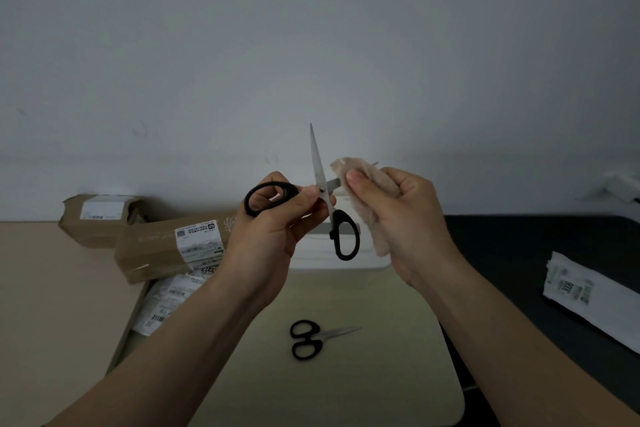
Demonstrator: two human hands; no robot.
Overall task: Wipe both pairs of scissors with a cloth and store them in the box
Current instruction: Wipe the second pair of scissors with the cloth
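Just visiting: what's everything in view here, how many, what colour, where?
large scissors: 1, black handles, silver blades, open, held up in the middle
cloth: 1, beige, wrapped round one blade
cream table: 1, cream, centre
small scissors: 1, black handles, closed, lying on the cream table
white box: 1, white, behind the hands, partly hidden
cardboard parcels: 2, brown, white labels, left
labelled white bags: several, white, left, beside the parcels
dark surface: 1, black, right
white packet: 1, white, on the dark surface
left hand: 1, grips a scissor handle
right hand: 1, holds the cloth
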